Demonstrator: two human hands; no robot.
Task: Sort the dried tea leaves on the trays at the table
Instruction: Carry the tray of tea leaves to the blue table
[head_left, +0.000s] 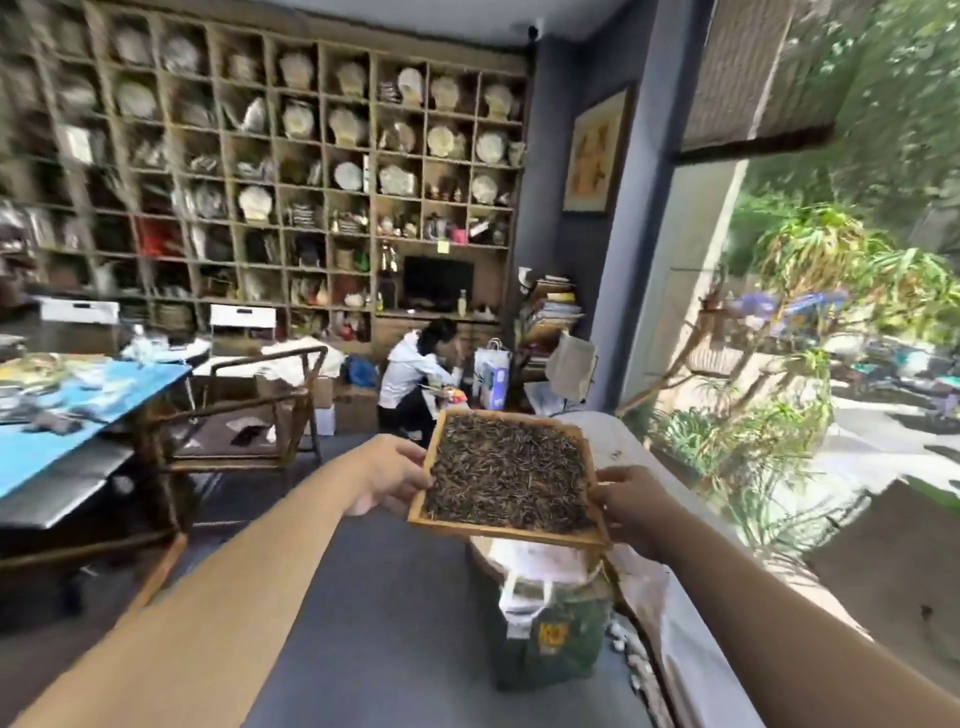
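Gripping tray (511, 534), left hand (387, 475), right hand (631, 501), arms outstretched

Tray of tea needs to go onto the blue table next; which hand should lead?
Left, probably. The blue table lies on the left side, and the left hand grips the tray edge facing it. The right hand holds the far edge, by the window.
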